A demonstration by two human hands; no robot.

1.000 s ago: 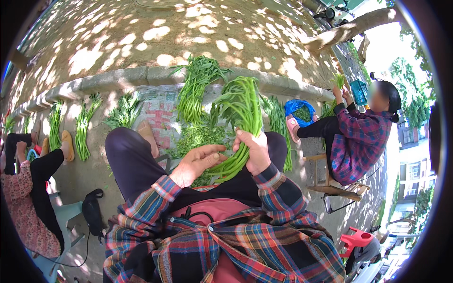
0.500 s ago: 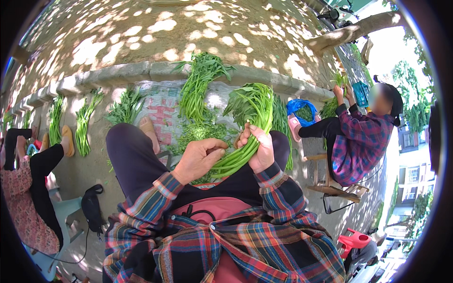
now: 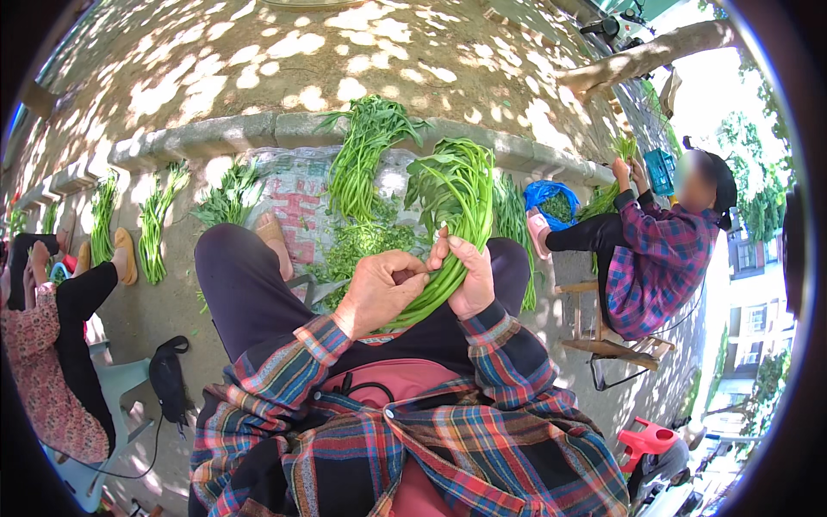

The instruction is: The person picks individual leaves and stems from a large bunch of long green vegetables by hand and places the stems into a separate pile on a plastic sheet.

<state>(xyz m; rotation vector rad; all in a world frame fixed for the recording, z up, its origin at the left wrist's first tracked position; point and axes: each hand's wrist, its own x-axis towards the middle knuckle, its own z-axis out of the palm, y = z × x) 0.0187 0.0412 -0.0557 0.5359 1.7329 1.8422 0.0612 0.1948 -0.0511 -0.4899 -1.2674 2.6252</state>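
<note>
A thick bunch of long-stemmed leafy greens point(image 3: 469, 198) curves over my lap, its leaves at the far end and its bare stems trailing toward me. My right hand point(image 3: 469, 280) is wrapped round the stems, thumb on top. Close to its fingers, my left hand point(image 3: 382, 290) is closed with thumb and fingers together beside the stems; what it pinches, if anything, is too small to make out. Beyond my hands, another bunch of greens point(image 3: 366, 159) lies with its leaves against the kerb. Loose leaves and trimmings point(image 3: 366, 241) are heaped on the sheet in front of me.
A printed plastic sheet point(image 3: 291, 194) covers the ground up to the stone kerb point(image 3: 207, 136). More bunches of greens point(image 3: 155, 228) lie to the left. At right, a seated person point(image 3: 659, 258) handles greens near a blue bag point(image 3: 551, 196). Another person point(image 3: 56, 362) sits at left.
My left hand has moved right and slightly away, closer to the right hand. The bunch has been raised and shifted a little, with the right hand still around it.
</note>
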